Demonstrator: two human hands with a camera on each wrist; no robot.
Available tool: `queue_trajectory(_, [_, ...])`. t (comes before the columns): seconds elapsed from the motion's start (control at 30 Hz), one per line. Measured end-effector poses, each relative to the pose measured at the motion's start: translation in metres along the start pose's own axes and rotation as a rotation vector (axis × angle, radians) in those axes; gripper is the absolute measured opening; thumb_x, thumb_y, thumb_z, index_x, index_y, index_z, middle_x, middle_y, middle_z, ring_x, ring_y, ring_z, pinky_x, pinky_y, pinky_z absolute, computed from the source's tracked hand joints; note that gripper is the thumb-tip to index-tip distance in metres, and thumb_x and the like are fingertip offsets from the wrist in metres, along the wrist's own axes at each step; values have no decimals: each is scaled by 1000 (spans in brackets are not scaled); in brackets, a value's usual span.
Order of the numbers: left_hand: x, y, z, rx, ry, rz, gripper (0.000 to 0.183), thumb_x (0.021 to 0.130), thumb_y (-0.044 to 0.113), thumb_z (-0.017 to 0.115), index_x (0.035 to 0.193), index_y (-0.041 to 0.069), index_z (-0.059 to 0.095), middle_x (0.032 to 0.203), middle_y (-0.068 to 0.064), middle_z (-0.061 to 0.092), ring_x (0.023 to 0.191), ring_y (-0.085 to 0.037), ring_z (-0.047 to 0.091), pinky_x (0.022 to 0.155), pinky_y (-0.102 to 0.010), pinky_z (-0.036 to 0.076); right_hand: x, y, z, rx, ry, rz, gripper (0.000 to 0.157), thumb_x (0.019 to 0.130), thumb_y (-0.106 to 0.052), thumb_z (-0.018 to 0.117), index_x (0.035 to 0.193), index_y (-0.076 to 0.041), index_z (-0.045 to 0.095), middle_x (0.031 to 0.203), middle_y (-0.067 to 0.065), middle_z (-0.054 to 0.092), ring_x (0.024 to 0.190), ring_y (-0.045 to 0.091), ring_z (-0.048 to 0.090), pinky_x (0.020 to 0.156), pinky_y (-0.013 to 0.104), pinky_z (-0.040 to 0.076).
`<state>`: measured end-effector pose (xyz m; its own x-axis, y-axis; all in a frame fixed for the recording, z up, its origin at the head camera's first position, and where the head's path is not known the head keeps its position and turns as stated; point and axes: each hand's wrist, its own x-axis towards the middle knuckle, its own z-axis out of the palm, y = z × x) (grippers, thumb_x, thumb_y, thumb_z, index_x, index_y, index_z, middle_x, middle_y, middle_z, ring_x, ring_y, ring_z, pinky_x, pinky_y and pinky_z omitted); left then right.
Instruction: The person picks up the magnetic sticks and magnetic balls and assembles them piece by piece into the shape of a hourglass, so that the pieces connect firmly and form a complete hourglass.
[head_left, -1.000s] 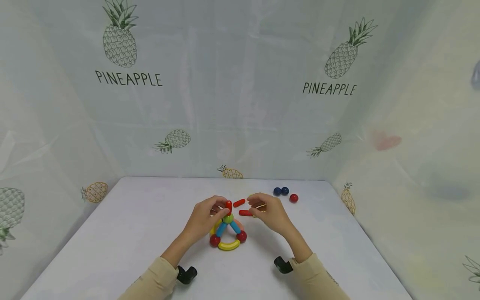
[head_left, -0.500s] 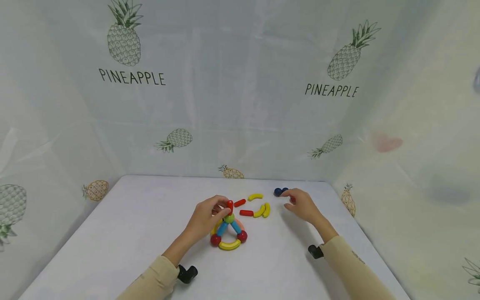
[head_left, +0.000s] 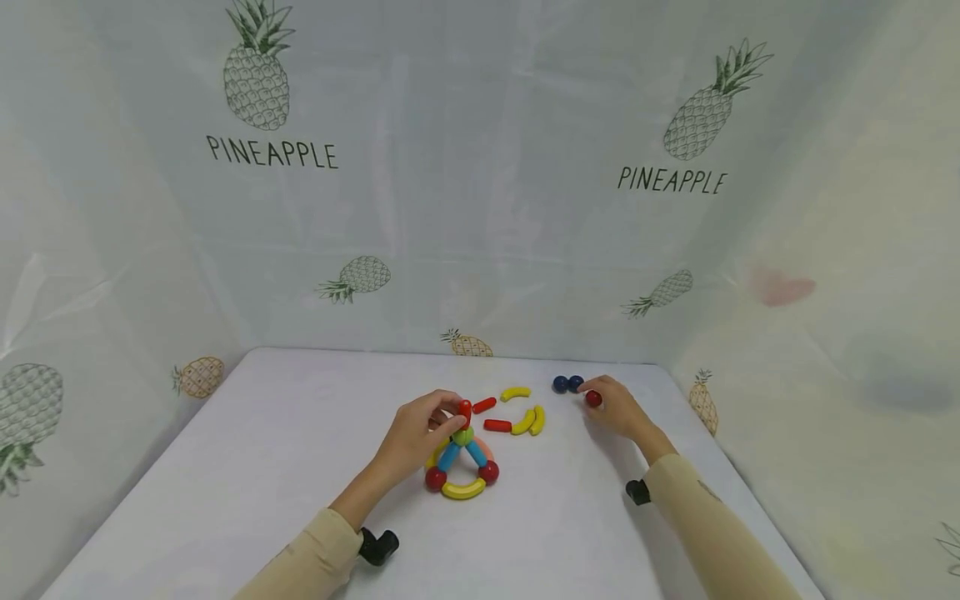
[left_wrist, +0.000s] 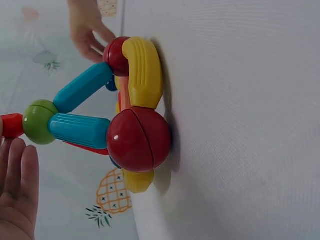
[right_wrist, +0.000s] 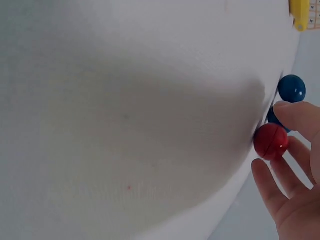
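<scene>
A frame of blue rods, red balls and yellow curved pieces stands on the table, topped by a green ball (head_left: 463, 436). My left hand (head_left: 414, 433) pinches an upright red rod (head_left: 465, 412) above that green ball. In the left wrist view, the red rod's end meets the green ball (left_wrist: 40, 122), from which blue rods (left_wrist: 80, 131) slope to red balls (left_wrist: 139, 139). At the right, my right hand (head_left: 621, 408) has its thumb and fingers curled round a loose red ball (head_left: 593, 399). The right wrist view has this red ball (right_wrist: 271, 142) low at the table surface.
Two dark blue balls (head_left: 567, 384) lie just left of my right fingertips. Between the hands are two loose red rods (head_left: 497, 426) and several yellow curved pieces (head_left: 516, 392). A pale patterned curtain (head_left: 480, 183) surrounds the table (head_left: 300, 433).
My right hand has moved right from near the loose rods to the red ball, uncovering the yellow pieces. My left hand keeps its hold on the red rod.
</scene>
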<state>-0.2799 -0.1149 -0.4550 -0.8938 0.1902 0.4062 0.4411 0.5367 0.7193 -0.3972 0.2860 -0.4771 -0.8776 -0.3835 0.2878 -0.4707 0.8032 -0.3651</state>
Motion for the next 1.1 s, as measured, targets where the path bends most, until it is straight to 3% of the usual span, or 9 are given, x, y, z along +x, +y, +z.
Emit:
queue_trajectory(0.33, [1, 2, 0, -7, -11, -9, 29, 99, 24, 78, 127, 26, 69, 107, 15, 72, 92, -7, 66, 82, -20, 59, 1, 6, -3, -21, -52, 55, 28, 91, 7, 75, 118, 2, 74, 110, 17, 72, 99, 33, 67, 92, 53, 59])
queue_trajectory(0.63, [1, 1, 0, -7, -6, -25, 29, 99, 25, 78, 126, 27, 69, 105, 16, 71, 91, -7, 66, 82, -21, 59, -3, 6, -4, 38, -95, 143, 26, 95, -3, 77, 120, -1, 74, 111, 14, 75, 99, 30, 71, 93, 50, 61])
queue_trajectory(0.87, [1, 1, -1, -11, -14, -15, 29, 99, 24, 77, 127, 24, 69, 106, 14, 72, 91, -7, 66, 82, -22, 60, -3, -13, -3, 29, -70, 114, 31, 96, -8, 79, 126, -2, 74, 113, 12, 75, 95, 24, 70, 89, 44, 63])
queue_trajectory(1.1, [0, 0, -1, -10, -9, -15, 29, 99, 24, 78, 127, 25, 69, 107, 14, 73, 92, -7, 66, 82, -22, 60, 1, -56, -5, 132, 7, 37, 33, 94, -9, 81, 126, -2, 74, 115, 13, 76, 97, 25, 74, 87, 41, 64])
